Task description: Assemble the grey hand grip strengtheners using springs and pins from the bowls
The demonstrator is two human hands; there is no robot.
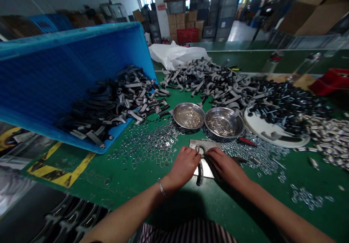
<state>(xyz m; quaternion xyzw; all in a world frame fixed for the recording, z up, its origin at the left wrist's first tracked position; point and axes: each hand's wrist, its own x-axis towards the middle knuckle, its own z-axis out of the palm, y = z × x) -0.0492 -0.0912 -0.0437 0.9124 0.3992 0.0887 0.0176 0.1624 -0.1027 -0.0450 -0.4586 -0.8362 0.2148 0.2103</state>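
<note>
Both hands meet over a small metal plate on the green bench. My left hand is closed, its thumb and fingertips pinched on a hooked grey-and-black handle beside a small shiny metal cylinder. Fingers of my right hand are wrapped round the other side of this piece, where a dark grip runs under the palm. The hands cover much of the piece, so how its parts join is hidden. Just beyond lie two steel bowls, one with small rings, the other with small pins.
A tilted blue crate of handles stands left. More handles are heaped behind the bowls. Loose rings and nuts cover the bench. Black-headed bolts, a white lid and metal barrels lie right.
</note>
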